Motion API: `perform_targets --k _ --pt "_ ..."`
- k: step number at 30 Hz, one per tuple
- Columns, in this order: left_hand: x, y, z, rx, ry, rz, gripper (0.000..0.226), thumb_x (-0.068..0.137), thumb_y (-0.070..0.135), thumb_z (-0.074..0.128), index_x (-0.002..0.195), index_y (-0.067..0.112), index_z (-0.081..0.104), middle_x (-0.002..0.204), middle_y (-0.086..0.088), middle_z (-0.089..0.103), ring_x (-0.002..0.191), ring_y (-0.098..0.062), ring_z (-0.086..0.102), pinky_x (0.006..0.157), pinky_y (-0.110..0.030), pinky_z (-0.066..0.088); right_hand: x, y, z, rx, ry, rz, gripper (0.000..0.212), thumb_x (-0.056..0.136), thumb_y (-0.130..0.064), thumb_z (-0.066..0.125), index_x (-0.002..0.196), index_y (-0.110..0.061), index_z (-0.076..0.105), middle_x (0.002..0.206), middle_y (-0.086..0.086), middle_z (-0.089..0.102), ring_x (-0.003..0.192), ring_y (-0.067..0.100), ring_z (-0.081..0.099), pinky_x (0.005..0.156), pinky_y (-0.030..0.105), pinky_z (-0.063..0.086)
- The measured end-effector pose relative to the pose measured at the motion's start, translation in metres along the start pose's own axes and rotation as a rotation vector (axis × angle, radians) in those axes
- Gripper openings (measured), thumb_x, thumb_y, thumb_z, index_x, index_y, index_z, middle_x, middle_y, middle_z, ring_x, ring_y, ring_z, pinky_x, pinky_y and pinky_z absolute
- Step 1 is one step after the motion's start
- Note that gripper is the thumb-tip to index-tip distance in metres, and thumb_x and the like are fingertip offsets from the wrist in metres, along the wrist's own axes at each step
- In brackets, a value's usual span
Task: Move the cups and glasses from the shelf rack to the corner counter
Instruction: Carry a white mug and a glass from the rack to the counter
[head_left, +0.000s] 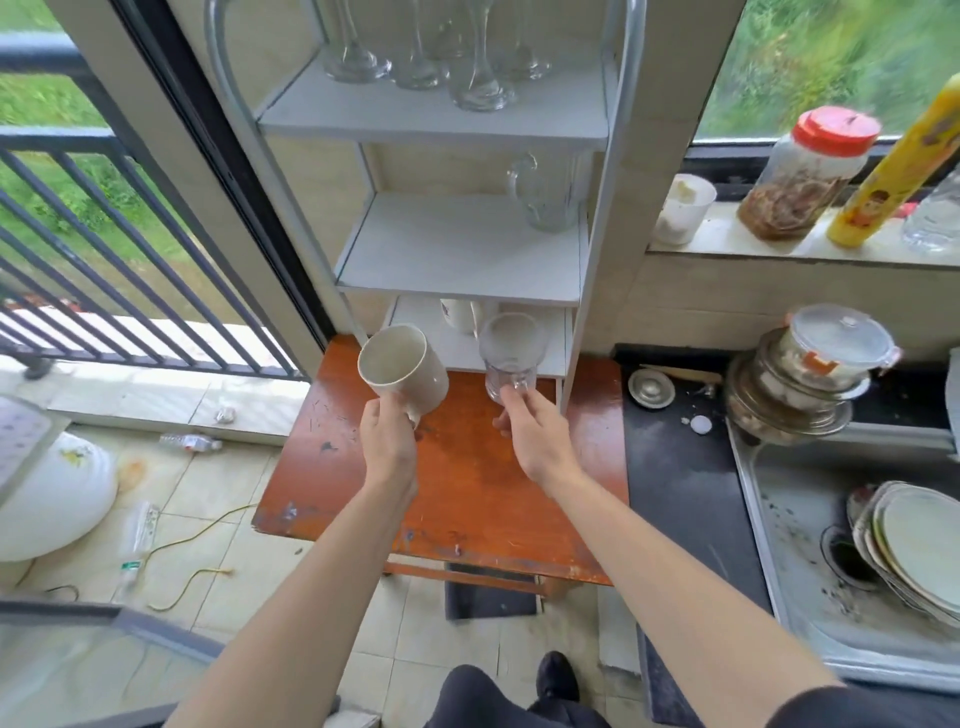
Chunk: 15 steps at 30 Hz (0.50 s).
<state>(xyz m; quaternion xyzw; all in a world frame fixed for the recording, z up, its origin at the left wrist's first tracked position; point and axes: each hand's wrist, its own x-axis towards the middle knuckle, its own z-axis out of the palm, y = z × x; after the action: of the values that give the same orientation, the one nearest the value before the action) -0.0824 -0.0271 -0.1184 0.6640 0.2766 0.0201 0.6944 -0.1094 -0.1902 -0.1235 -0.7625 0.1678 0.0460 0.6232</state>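
Observation:
My left hand (387, 441) grips a cream ceramic mug (401, 368), tilted with its mouth toward me, in front of the white shelf rack (457, 249). A clear glass mug (511, 356) is held by my right hand (530, 434), just before the rack's lowest shelf. Behind it on that shelf stands a white cup (460, 313), partly hidden. The middle shelf carries a clear glass jug (545, 195) at its right. Several tall stemmed glasses (441, 57) crowd the top shelf.
The rack stands on an orange-brown wooden table (467, 488). To the right lie a black counter (675, 467), stacked lidded containers (810, 374) and a sink (789, 571) with plates (914, 540). Jars and bottles line the window sill (753, 244). Left is a balcony railing (104, 249).

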Motion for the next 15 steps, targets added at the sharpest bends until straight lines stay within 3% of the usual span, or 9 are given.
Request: perform_targets --k 3,6,12,15 --pt "-0.024 -0.007 -0.014 -0.001 0.016 0.030 0.023 0.097 0.030 0.041 0.082 0.016 0.053 0.077 0.002 0.048 0.069 -0.015 0.044 0.070 -0.036 0.044 -0.023 0.012 0.003 0.009 0.015 -0.021 0.032 0.100 -0.051 0.046 0.075 -0.048 0.065 0.078 -0.011 0.067 0.090 0.015 0.069 0.090 0.039 0.054" --pt "-0.043 -0.023 -0.025 0.039 -0.031 0.060 0.025 0.097 0.026 0.042 0.077 0.014 0.051 0.071 0.002 0.046 0.071 -0.016 0.043 0.066 -0.033 0.041 -0.051 0.026 0.000 0.037 0.069 -0.008 0.031 0.095 -0.056 0.046 0.069 -0.053 0.062 0.075 -0.018 0.067 0.085 0.011 0.071 0.091 0.042 0.057" --pt "-0.092 -0.062 -0.006 0.136 -0.302 0.077 0.023 0.100 0.027 0.043 0.084 0.019 0.058 0.074 0.007 0.054 0.074 -0.011 0.046 0.067 -0.028 0.041 -0.118 0.071 -0.034 0.129 0.335 0.081 0.024 0.086 -0.062 0.049 0.073 -0.054 0.067 0.072 -0.018 0.070 0.079 0.009 0.073 0.080 0.032 0.059" --pt "-0.125 -0.075 0.020 0.199 -0.482 0.118 0.027 0.100 0.024 0.041 0.077 0.025 0.055 0.071 0.010 0.053 0.071 -0.008 0.047 0.065 -0.028 0.041 -0.157 0.089 -0.069 0.171 0.488 0.130 0.028 0.084 -0.060 0.049 0.065 -0.047 0.066 0.062 -0.018 0.065 0.075 0.009 0.072 0.079 0.035 0.058"
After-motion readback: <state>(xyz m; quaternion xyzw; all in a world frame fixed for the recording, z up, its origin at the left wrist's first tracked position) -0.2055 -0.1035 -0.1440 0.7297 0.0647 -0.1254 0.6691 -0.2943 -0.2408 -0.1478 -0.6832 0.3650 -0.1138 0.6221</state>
